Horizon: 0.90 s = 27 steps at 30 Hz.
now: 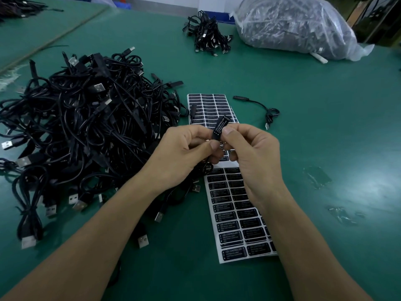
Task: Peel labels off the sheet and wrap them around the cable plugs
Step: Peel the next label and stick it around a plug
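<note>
Above a part-used label sheet (236, 213) on a green table (325, 137), the left hand (191, 153) and right hand (249, 157) both pinch a cable plug (216, 136), wrapping an LED CONTROLLER label (220, 126) on it, while a large cable pile (86, 127) seemingly awaits labelling.

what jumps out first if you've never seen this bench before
Dead centre, the left hand and right hand pinch a black label printed LED CONTROLLER, raised above the label sheet on the green table. To the left sprawls a big tangled pile of black USB cables, and at the far right sits a bulging clear plastic bag.
</note>
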Motion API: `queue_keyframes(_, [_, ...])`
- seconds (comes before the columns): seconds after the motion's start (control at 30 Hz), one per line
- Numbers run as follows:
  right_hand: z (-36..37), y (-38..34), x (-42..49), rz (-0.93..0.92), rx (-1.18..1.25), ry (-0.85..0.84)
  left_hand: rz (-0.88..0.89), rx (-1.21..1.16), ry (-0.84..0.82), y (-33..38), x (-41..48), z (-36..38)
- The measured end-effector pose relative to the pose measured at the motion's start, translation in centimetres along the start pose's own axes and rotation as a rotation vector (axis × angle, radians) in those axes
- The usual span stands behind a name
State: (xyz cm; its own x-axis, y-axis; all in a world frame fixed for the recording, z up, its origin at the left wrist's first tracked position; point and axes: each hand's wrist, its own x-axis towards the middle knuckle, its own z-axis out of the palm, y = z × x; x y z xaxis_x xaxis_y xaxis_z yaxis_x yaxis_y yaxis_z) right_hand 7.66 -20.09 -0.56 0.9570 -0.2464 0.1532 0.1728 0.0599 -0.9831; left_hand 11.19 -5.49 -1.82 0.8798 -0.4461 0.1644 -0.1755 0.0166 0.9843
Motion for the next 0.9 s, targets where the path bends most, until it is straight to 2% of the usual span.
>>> queue_keyframes(0.9, [-0.13,0.36,0.0,-0.085,-0.159,0.031,0.005,-0.01,0.02,-0.16,0.0,-0.07])
